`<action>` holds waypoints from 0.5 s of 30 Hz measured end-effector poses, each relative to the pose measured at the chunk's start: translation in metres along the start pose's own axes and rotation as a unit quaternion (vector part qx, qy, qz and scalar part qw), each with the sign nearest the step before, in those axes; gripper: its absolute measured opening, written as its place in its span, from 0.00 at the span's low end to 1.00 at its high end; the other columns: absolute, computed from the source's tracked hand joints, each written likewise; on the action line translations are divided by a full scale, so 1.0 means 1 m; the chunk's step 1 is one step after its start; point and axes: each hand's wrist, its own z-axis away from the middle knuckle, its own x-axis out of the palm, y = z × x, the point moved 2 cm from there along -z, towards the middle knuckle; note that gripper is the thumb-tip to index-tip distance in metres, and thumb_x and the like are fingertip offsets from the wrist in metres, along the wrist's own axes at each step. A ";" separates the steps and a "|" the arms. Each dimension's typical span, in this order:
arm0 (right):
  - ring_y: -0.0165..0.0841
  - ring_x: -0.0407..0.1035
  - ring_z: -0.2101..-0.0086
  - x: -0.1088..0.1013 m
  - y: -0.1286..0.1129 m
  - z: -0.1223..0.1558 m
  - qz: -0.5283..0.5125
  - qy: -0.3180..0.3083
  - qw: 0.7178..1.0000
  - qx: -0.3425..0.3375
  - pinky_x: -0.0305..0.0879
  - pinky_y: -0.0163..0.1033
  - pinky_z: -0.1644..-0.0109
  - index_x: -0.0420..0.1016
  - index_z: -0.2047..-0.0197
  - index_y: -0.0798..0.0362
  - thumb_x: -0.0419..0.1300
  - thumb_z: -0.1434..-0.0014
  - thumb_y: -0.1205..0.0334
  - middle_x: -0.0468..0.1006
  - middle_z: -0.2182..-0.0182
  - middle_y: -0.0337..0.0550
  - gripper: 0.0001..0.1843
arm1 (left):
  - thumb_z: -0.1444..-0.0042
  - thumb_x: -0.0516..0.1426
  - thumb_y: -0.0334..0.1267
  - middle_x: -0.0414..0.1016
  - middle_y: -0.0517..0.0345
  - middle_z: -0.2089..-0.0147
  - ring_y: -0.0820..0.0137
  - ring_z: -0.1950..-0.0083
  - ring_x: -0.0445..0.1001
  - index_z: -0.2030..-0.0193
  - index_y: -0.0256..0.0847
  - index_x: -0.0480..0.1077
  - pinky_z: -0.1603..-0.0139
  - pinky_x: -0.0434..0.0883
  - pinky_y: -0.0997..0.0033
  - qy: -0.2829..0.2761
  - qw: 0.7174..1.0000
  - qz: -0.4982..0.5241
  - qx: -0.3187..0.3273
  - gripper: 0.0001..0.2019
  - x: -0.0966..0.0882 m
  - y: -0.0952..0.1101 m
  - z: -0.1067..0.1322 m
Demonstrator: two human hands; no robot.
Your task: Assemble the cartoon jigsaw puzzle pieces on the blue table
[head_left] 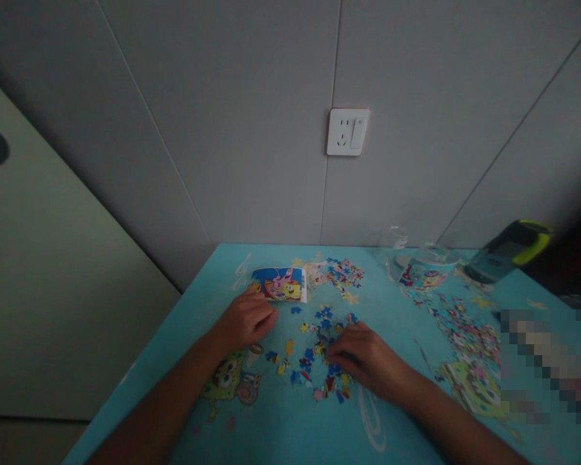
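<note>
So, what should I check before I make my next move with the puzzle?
1. Flat rectangular picture card with blue background, picture up: ok.
2. Bare left hand away from the loose, mostly blue and yellow cardboard jigsaw pieces: ok.
3. Those pieces all spread apart: not ok, many crowd together.
4. Bare right hand at those pieces: ok.
5. Piece between its fingertips: cannot tell.
6. Dark container with lime-green edge clear of both hands: ok.
</note>
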 end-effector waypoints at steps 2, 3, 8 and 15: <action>0.35 0.74 0.60 0.001 0.000 0.000 -0.012 -0.002 1.000 -0.002 0.61 0.45 0.48 0.78 0.56 0.48 0.61 0.31 0.59 0.82 0.63 0.38 0.05 | 0.31 0.52 0.33 0.65 0.60 0.74 0.70 0.69 0.62 0.73 0.40 0.65 0.60 0.63 0.64 -0.005 1.000 -0.004 0.003 0.16 0.000 0.002 -0.001; 0.34 0.74 0.60 0.001 -0.001 0.000 -0.018 -0.004 1.000 -0.002 0.61 0.45 0.48 0.78 0.56 0.48 0.62 0.31 0.59 0.82 0.64 0.37 0.04 | 0.31 0.52 0.33 0.65 0.60 0.74 0.70 0.69 0.63 0.73 0.40 0.65 0.60 0.63 0.64 -0.008 1.000 -0.006 0.005 0.16 0.000 0.003 -0.001; 0.33 0.73 0.62 -0.001 -0.010 0.001 -0.032 -0.014 0.999 0.001 0.61 0.43 0.49 0.77 0.57 0.48 0.61 0.31 0.60 0.82 0.65 0.36 0.04 | 0.31 0.51 0.34 0.66 0.60 0.74 0.70 0.69 0.64 0.73 0.40 0.66 0.58 0.64 0.64 -0.011 1.000 -0.008 0.008 0.17 0.001 0.008 -0.003; 0.34 0.74 0.60 -0.002 -0.021 0.002 -0.049 -0.028 0.998 -0.004 0.62 0.44 0.48 0.77 0.57 0.48 0.60 0.30 0.59 0.81 0.65 0.38 0.05 | 0.32 0.52 0.33 0.66 0.60 0.74 0.70 0.69 0.66 0.73 0.40 0.67 0.58 0.65 0.64 -0.017 1.000 -0.009 0.008 0.16 0.000 0.010 -0.003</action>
